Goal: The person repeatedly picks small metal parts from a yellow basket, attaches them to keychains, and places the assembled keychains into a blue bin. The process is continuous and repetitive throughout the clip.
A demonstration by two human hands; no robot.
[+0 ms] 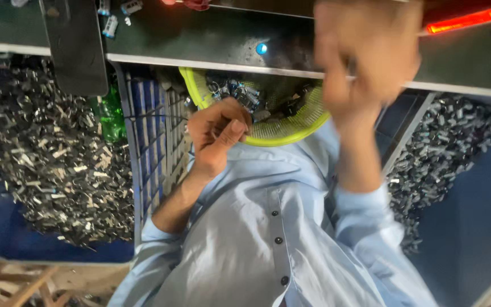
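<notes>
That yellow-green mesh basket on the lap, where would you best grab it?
By the rim of the yellow-green mesh basket, at the near edge facing the body. That edge is bare and curved, while the far side sits tucked under the table edge and small metal parts fill the inside.

you see a yellow-green plastic mesh basket, your light blue buttoned cotton shirt, a glowing red-orange bar light.

We see a dark bench with a pale edge, blue bins of metal scrap on either side.
</notes>
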